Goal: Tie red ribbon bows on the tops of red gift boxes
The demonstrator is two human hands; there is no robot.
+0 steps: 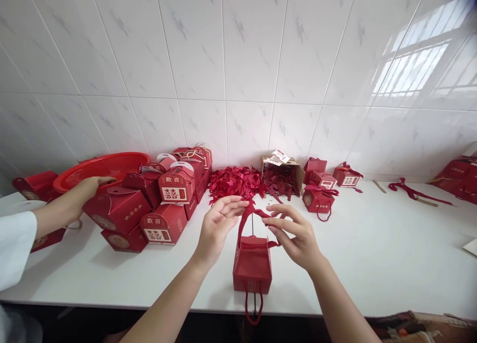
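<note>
Box: small red cardboard box with a sloped top, standing near the front edge of the smooth white bench, between the forearms.
Ribbon: dark red fabric ribbon, looped above the box top, between both hands.
Left hand: fingers close together at the ribbon's upper bend; cannot tell whether they pinch it.
Right hand: fingertips pinching the ribbon; other fingers loosely spread.
Cord: red rope loop hanging past the bench edge.
Risk, ribbon: loop may slacken or twist if the light pinch slips.
Risk, box: an uneven ribbon pull could tip or drag it.
</note>
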